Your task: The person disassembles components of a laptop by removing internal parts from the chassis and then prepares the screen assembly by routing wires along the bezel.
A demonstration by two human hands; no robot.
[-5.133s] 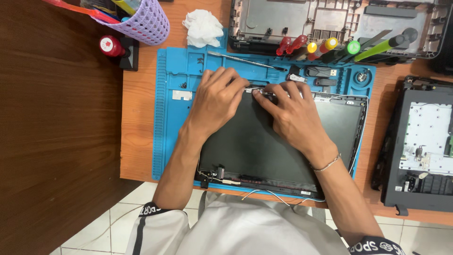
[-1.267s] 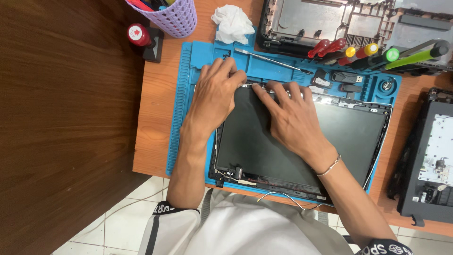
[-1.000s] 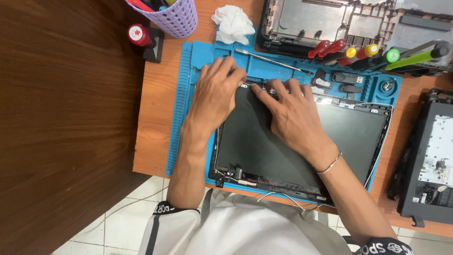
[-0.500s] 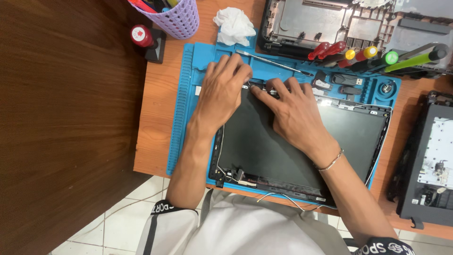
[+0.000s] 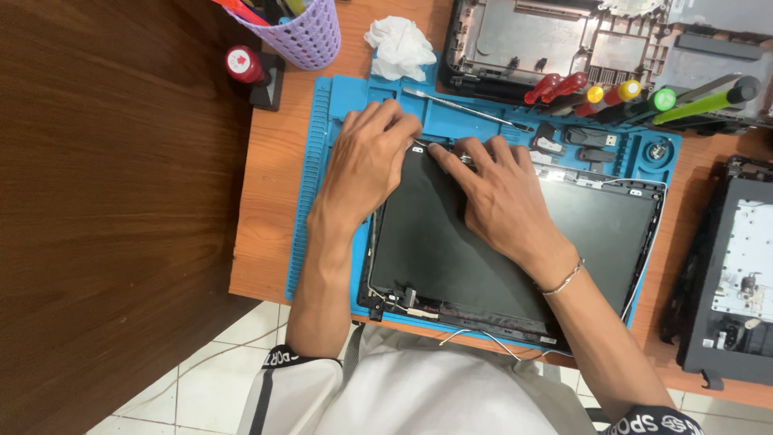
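Observation:
A dark laptop screen panel (image 5: pixel 451 250) in its lid lies flat on a blue work mat (image 5: pixel 322 185). My left hand (image 5: pixel 366 161) rests on the panel's far left corner, fingertips pressing at the top edge. My right hand (image 5: pixel 499 193) lies flat on the panel beside it, fingers reaching the same top edge; a thin bracelet circles that wrist. The fingertips of both hands almost meet near the corner. Thin loose wires (image 5: pixel 475 334) trail from the lid's near edge. What the fingertips pinch, if anything, is hidden.
Several screwdrivers (image 5: pixel 612 93) and a metal pry tool (image 5: pixel 467 113) lie along the mat's far side. A purple basket (image 5: pixel 302 32), a crumpled tissue (image 5: pixel 400 47), a laptop base shell (image 5: pixel 564 40) sit behind. Another laptop part (image 5: pixel 737 274) lies right. The table edge drops to tiled floor (image 5: pixel 193 387).
Both hands have shifted slightly left along the panel's top edge toward its corner; the view has moved a little. The panel has stayed flat on the mat.

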